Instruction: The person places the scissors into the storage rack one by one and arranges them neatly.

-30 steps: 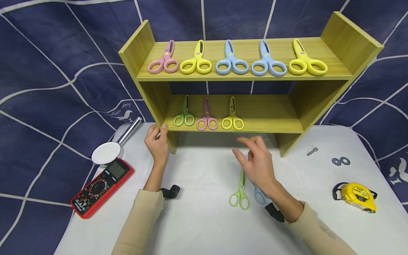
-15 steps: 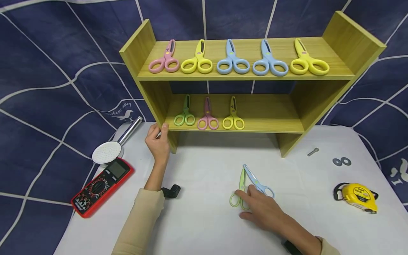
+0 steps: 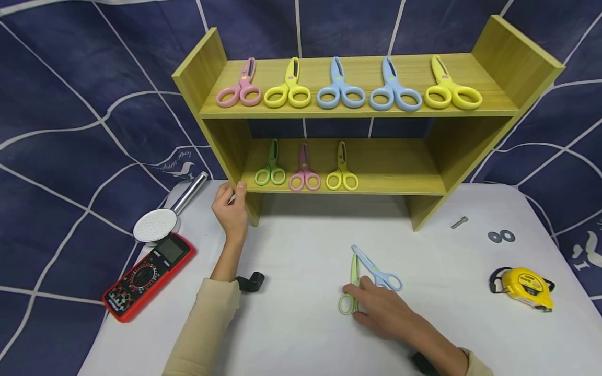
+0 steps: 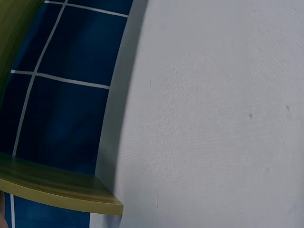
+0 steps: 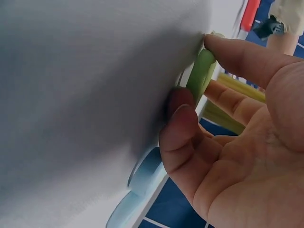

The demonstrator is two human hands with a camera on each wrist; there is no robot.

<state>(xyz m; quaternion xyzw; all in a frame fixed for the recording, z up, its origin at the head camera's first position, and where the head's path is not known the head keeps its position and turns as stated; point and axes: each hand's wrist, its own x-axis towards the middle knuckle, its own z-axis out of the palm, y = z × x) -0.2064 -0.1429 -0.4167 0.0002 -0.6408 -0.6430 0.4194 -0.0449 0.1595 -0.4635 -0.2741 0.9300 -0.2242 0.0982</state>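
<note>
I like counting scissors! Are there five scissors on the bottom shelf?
No, the bottom shelf holds only three: green scissors, pink scissors and yellow scissors.

The head view is bright and sharp, lit evenly from above. A soft shadow lies under the shelf (image 3: 329,151). Straight lines bend a bit near the edges. In the left wrist view the white table (image 4: 213,114) is bright and pale. The right wrist view is blurry, and the right hand (image 5: 237,142) is too close to be sharp.
</note>
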